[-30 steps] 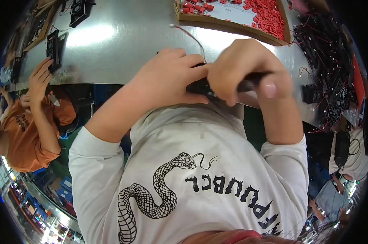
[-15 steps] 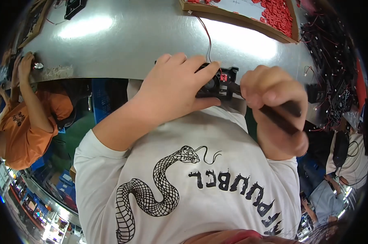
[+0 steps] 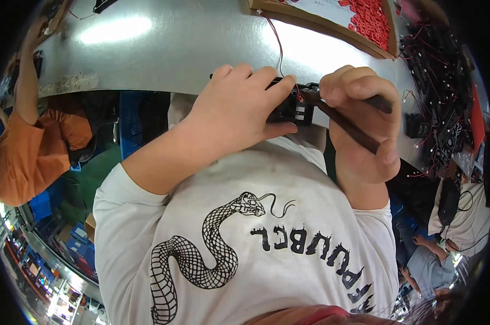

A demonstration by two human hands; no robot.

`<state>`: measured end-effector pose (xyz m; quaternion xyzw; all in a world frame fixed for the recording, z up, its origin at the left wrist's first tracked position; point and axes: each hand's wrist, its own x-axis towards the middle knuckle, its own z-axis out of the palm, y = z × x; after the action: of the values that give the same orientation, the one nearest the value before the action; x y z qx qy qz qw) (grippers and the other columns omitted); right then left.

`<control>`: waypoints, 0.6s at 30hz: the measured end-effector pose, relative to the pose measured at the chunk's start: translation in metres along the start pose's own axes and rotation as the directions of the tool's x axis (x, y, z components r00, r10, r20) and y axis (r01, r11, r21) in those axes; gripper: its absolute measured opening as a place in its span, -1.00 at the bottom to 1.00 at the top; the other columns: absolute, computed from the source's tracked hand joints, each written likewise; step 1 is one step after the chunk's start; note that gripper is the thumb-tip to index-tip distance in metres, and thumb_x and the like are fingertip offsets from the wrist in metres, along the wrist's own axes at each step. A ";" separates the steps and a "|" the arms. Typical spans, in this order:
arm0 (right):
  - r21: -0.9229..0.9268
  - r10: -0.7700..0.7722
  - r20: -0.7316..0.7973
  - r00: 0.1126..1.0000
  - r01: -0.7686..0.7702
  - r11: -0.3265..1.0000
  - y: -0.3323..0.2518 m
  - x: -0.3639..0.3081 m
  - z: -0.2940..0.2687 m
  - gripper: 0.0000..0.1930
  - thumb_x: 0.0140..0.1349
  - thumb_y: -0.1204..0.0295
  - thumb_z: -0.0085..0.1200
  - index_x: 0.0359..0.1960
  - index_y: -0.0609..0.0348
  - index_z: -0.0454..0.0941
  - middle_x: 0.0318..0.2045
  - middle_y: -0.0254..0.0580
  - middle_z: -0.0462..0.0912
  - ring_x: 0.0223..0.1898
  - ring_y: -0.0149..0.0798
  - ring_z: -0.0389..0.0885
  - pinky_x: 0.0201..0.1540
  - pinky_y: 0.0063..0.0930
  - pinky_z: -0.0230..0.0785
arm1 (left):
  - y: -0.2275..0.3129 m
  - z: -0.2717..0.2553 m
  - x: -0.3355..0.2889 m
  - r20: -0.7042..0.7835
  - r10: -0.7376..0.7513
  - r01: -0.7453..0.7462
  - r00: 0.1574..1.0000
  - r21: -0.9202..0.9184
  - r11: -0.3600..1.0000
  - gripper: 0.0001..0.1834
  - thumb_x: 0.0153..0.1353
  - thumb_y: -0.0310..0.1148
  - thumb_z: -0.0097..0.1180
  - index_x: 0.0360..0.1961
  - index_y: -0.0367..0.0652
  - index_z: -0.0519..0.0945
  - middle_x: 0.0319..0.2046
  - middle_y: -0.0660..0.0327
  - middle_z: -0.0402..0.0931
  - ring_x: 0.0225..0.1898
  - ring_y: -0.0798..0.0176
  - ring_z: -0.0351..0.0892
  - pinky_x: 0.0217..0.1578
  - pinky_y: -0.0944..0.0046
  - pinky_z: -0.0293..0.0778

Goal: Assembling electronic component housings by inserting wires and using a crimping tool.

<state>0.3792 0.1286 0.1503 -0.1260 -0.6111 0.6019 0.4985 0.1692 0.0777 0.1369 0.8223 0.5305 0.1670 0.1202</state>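
Note:
At the near table edge, my left hand (image 3: 237, 105) is closed over a black plastic fan unit (image 3: 305, 120), its fingers on the far side and thumb on the near side. Most of the unit is hidden under the palm. A thin red and black wire (image 3: 278, 40) runs away from it, ending in a white connector. My right hand (image 3: 367, 103) grips dark pliers (image 3: 349, 125) by the two spread handles. Their jaws are at the unit's right part, by a small red piece (image 3: 301, 97); whether they touch it I cannot tell.
A shallow cardboard tray (image 3: 331, 28) with many red pieces stands at the far right of the metal table (image 3: 191, 49). Black wired parts (image 3: 440, 97) are heaped at the right. A co-worker in an orange shirt (image 3: 23, 154) is at the left.
My right hand has brought the pliers left, from beside the fan unit to its red piece. The left hand keeps its hold. The co-worker's arm at the left has reached farther away.

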 end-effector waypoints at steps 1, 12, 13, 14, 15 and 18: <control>0.000 -0.002 0.004 1.000 0.002 1.000 0.001 0.003 -0.004 -0.17 0.23 -0.26 0.10 0.05 0.45 0.45 -0.13 0.01 0.50 -0.07 -0.17 0.48 0.03 -0.30 0.34 | 0.000 0.001 0.001 0.006 -0.003 0.003 1.000 0.006 1.000 -0.30 0.02 0.02 0.45 0.20 0.05 0.56 -0.04 0.28 0.57 -0.14 0.08 0.55 -0.06 0.07 0.41; 0.181 0.201 0.508 0.838 -0.332 0.926 0.001 0.054 -0.016 -0.39 0.19 -0.09 0.03 -0.25 0.37 0.63 -0.45 -0.08 0.59 -0.43 -0.14 0.52 -0.34 -0.27 0.35 | -0.024 -0.004 0.008 0.068 0.190 -0.189 0.979 -0.011 0.982 -0.31 0.07 0.16 0.38 0.18 0.09 0.60 -0.10 0.31 0.59 -0.15 0.13 0.57 -0.06 0.12 0.43; 0.152 0.205 0.282 0.937 -0.255 0.955 0.000 0.048 -0.013 -0.38 0.20 -0.10 0.00 -0.18 0.36 0.60 -0.41 -0.09 0.57 -0.39 -0.17 0.49 -0.29 -0.27 0.33 | -0.025 -0.003 0.006 0.028 0.174 -0.175 0.984 0.043 0.984 -0.31 0.06 0.16 0.38 0.19 0.09 0.60 -0.10 0.32 0.59 -0.16 0.14 0.57 -0.06 0.12 0.43; 0.175 0.123 0.250 0.961 -0.169 0.970 -0.004 0.042 -0.021 -0.35 0.22 -0.14 -0.05 -0.04 0.31 0.51 -0.29 -0.13 0.49 -0.29 -0.23 0.41 -0.18 -0.29 0.25 | -0.025 -0.001 0.004 0.027 0.166 -0.167 0.986 0.040 0.985 -0.31 0.06 0.16 0.38 0.19 0.09 0.60 -0.10 0.32 0.59 -0.16 0.14 0.57 -0.06 0.12 0.43; 0.215 0.048 0.086 0.995 -0.066 0.974 -0.007 0.031 -0.021 -0.33 0.23 -0.14 -0.05 0.04 0.28 0.49 -0.21 -0.16 0.44 -0.22 -0.24 0.34 -0.13 -0.31 0.17 | -0.025 0.001 0.002 -0.022 0.153 -0.152 0.988 0.045 0.987 -0.29 0.06 0.18 0.38 0.20 0.10 0.60 -0.10 0.32 0.58 -0.17 0.15 0.56 -0.08 0.13 0.42; 0.319 -0.091 -0.072 0.993 0.110 0.941 0.004 0.017 -0.014 -0.25 0.22 -0.14 -0.07 0.09 0.43 0.42 -0.15 0.02 0.51 -0.12 -0.14 0.46 0.02 -0.21 0.31 | -0.026 0.002 -0.001 -0.069 0.134 -0.130 0.989 0.058 0.990 -0.26 0.04 0.20 0.37 0.21 0.11 0.59 -0.10 0.32 0.57 -0.18 0.17 0.55 -0.12 0.14 0.42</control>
<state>0.3800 0.1512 0.1512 -0.0282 -0.4958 0.6637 0.5594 0.1481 0.0868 0.1254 0.8521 0.4830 0.1901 0.0674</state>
